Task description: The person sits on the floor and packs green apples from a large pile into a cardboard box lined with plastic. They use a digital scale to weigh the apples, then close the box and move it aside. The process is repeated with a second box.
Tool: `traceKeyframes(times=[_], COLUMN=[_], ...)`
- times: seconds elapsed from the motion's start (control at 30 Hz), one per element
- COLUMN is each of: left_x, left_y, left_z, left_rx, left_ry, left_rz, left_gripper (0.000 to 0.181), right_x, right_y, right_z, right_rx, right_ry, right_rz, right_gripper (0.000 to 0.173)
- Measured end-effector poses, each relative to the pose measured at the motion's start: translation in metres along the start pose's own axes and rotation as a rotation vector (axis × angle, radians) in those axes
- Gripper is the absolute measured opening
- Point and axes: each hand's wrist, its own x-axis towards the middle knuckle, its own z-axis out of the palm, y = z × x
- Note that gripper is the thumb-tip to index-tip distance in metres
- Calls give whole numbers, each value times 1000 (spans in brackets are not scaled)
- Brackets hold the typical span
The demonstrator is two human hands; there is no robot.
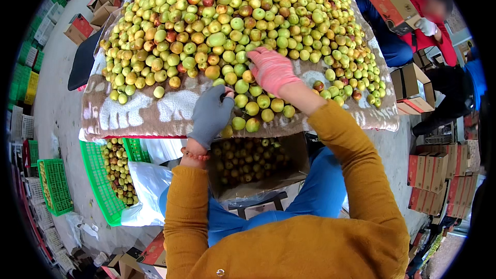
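Note:
A broad heap of green, yellow and reddish-brown jujubes (228, 23) covers a brown-and-white patterned fleece cloth (131, 112) on the table before me. My right hand (273, 70), in a pink knitted glove, reaches its fingers against the heap's near edge; what lies under them is hidden. Left of it, my left hand (212, 112) wears a grey glove with bare fingertips. Its fingers curl beside a small group of loose jujubes (263, 101), and any fruit inside is hidden. Below the table edge, an open cardboard box (255, 190) between my knees holds more jujubes.
A green plastic crate (95, 182) with jujubes stands at lower left, beside a clear plastic bag (145, 193). Another green crate (56, 188) is farther left. At upper right, a person in red (414, 4) holds a carton (389, 2). Packed cartons (428, 172) are stacked at right.

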Motion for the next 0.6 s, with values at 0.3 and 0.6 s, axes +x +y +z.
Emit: traceKeyframes(times=[0.3, 0.6], left_x=[-6, -12], left_y=[-4, 13], left_z=[-7, -15], left_rx=[25, -647], left_ry=[85, 46], left_rz=[9, -127], left_gripper=[23, 41], right_x=[32, -14], right_y=[-11, -22], right_z=[12, -22], right_rx=[-187, 257], right_ry=[-379, 75], right_rz=[129, 99], right_gripper=[38, 46])
